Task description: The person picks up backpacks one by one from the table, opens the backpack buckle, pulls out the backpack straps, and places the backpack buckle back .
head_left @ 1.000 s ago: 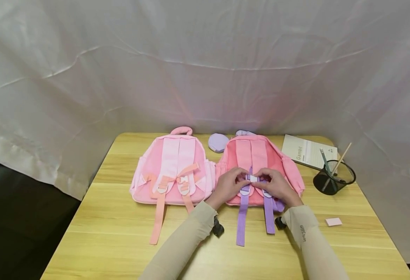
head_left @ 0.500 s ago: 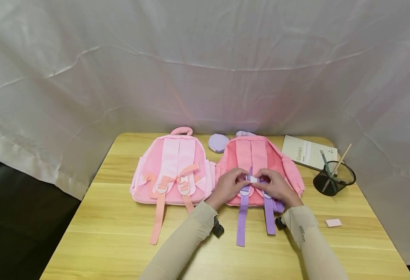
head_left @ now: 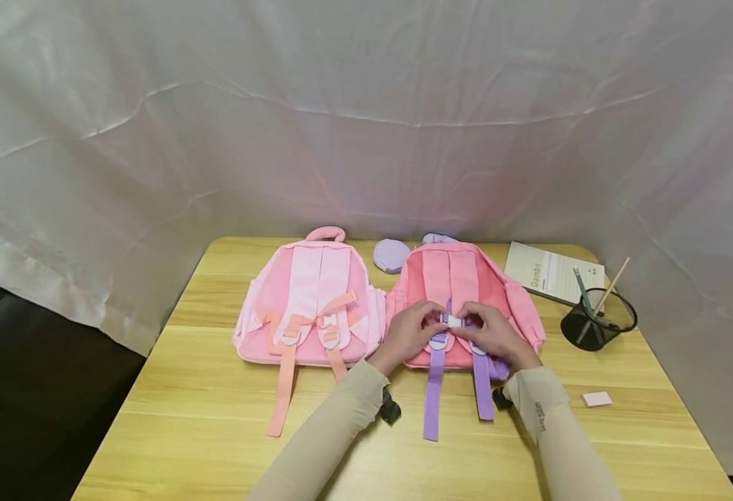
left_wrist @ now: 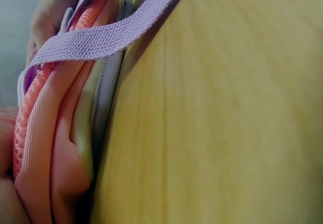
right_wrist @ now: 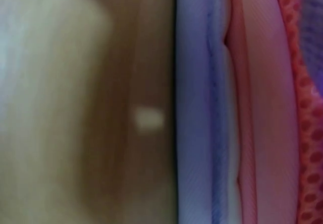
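Note:
A coral-pink backpack (head_left: 463, 275) lies on the table with its back panel and shoulder straps facing up. Over its lower middle, a small white buckle (head_left: 454, 321) on purple webbing sits between both hands. My left hand (head_left: 408, 334) pinches the buckle's left side with thumb and fingers. From the right, my right hand (head_left: 495, 334) pinches its other side. Two purple strap ends (head_left: 431, 407) hang down toward the table's front. The left wrist view shows a purple strap (left_wrist: 96, 43) crossing the backpack's edge; the right wrist view shows its layered side (right_wrist: 270, 108) close up.
A light pink backpack (head_left: 304, 278) with orange straps lies against the left side. Behind are a round lilac pouch (head_left: 391, 255) and a notebook (head_left: 544, 271). At right stand a black mesh pen cup (head_left: 582, 330) with pencils and a small pale pink block (head_left: 596, 399).

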The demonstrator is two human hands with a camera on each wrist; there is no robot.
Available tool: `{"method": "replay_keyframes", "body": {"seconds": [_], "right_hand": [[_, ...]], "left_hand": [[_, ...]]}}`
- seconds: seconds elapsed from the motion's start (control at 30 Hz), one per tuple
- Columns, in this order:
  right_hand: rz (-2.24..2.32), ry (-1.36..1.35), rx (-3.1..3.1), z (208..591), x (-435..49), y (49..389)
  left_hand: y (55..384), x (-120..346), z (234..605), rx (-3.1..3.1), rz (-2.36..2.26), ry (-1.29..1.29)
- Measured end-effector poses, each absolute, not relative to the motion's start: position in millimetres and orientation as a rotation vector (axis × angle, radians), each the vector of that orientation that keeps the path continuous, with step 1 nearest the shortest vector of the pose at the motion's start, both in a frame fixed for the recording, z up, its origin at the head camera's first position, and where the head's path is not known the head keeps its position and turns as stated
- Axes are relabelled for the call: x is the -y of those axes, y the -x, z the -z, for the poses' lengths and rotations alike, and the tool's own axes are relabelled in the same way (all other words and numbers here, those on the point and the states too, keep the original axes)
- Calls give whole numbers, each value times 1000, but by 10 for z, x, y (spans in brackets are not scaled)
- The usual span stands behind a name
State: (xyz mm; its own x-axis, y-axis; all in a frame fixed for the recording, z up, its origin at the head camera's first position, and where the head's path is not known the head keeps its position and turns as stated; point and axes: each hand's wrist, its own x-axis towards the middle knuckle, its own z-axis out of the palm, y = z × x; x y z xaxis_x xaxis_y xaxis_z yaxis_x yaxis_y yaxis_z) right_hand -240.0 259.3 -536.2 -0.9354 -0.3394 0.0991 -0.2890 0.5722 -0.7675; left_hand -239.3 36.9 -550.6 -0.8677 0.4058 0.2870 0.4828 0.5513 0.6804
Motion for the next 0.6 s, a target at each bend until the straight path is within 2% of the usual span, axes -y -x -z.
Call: {"method": "replay_keyframes", "body": {"seconds": [0.37,0.6], "right_hand": [[1225,694,-2726,5342,-2655,2458],[1238,698,-2662,5286,-2682,2479]], "left_hand": [[2382,-369,5474,2678,1177,804],[2370,-355,5480,2677,1219,791]]}}
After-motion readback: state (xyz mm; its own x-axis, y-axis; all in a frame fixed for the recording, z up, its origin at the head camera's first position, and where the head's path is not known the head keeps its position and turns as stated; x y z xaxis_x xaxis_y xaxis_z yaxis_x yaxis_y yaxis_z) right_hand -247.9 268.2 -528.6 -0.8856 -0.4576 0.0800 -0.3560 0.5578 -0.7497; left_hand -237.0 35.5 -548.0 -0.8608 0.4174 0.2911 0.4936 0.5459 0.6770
